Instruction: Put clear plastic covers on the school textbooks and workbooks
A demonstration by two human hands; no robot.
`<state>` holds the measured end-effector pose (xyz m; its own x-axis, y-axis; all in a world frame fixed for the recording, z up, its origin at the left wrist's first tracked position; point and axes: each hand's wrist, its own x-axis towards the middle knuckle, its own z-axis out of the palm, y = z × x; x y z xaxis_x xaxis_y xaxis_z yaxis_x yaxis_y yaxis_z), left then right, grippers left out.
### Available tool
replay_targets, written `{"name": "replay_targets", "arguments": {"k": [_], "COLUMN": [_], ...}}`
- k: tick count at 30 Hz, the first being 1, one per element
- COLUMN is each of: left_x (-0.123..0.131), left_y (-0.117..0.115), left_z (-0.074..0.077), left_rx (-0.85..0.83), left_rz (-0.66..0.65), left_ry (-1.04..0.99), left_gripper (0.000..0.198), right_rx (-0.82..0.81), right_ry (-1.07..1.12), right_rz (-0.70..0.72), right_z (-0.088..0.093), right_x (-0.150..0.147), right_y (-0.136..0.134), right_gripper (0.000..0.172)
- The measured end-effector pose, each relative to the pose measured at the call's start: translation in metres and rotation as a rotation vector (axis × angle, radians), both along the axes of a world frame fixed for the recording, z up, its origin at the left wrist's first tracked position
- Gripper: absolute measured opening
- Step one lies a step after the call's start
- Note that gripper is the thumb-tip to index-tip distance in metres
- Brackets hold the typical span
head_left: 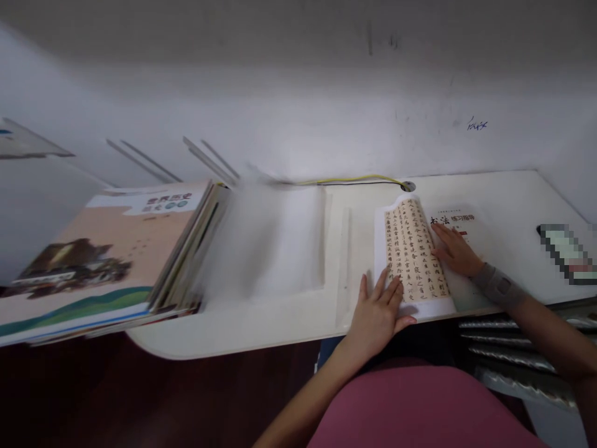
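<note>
White wall (298, 130) behind a white desk (275, 326), both hands flat on a calligraphy sheet.
Book stack (102, 255) fills the desk's left end; printed calligraphy sheet (410, 249) sits right of centre by the front edge, right side curled, against a pale cover (473, 233); can't tell if they're one book. Left hand (377, 314): fingers spread, on the sheet's lower left. Right hand (459, 252): fingers extended, where sheet meets cover. Pixelated phone-like item (569, 252) near right edge; yellow cable (359, 178) along back edge.
</note>
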<state>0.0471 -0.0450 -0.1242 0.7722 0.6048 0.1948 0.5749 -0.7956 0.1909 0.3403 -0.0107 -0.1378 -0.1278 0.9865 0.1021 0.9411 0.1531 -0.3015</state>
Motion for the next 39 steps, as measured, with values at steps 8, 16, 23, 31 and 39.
{"name": "replay_targets", "arguments": {"k": [8, 16, 23, 31, 39], "left_x": [-0.003, 0.020, 0.020, 0.010, 0.014], "left_y": [-0.005, -0.016, -0.011, -0.015, -0.005], "left_z": [0.000, -0.011, -0.010, -0.009, -0.001], "left_rx": [0.067, 0.122, 0.131, 0.114, 0.084], "left_rz": [0.064, -0.040, 0.069, 0.123, 0.167], "left_ry": [-0.009, 0.016, 0.051, 0.070, 0.015], "left_gripper": [0.061, 0.084, 0.081, 0.080, 0.078], "right_rx": [0.021, 0.111, 0.107, 0.063, 0.071], "right_ry": [-0.053, -0.028, -0.159, -0.235, -0.298], "right_rz": [0.048, 0.179, 0.211, 0.232, 0.169], "right_z": [0.003, -0.007, -0.006, -0.001, -0.001], "right_x": [-0.005, 0.002, -0.003, -0.014, -0.017], "right_y": [0.002, -0.001, 0.005, 0.019, 0.018], "right_gripper": [0.064, 0.065, 0.067, 0.069, 0.065]}}
